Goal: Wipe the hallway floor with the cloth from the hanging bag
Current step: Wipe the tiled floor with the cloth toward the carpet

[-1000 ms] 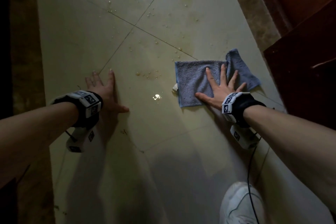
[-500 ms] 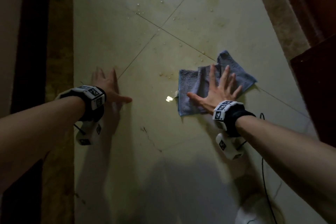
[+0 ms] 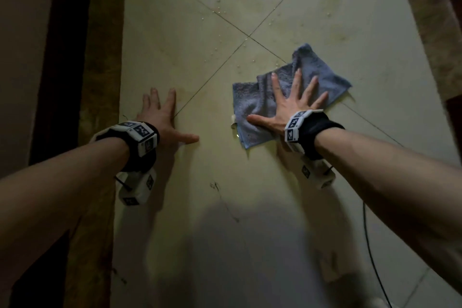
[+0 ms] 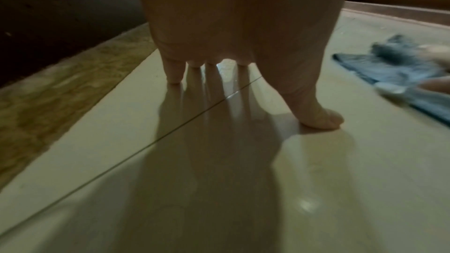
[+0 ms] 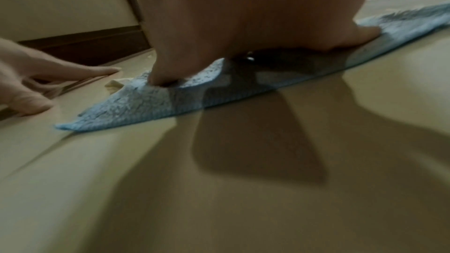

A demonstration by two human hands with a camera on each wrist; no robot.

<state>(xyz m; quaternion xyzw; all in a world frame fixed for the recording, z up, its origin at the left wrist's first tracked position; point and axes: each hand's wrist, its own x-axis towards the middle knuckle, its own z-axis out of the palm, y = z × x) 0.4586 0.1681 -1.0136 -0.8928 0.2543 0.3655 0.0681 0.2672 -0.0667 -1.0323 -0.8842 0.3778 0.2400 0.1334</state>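
Blue cloth (image 3: 290, 94) lies rumpled on the tiled floor (image 3: 250, 195), pinned under the flat, spread-fingered right hand (image 3: 291, 105). Beside it, well apart, the left hand (image 3: 162, 117) presses bare tile with fingers straight.

— What's worn on the arms?
— Bare forearms, no sleeves. Each wrist has a black wristband (image 3: 315, 135) topped by a white block (image 3: 295, 125) printed with black-and-white square markers.
— Anything underneath?
— A white camera housing (image 3: 136, 189) with the same markers hangs below each wrist. A thin black cable (image 3: 372, 255) trails from the right one.
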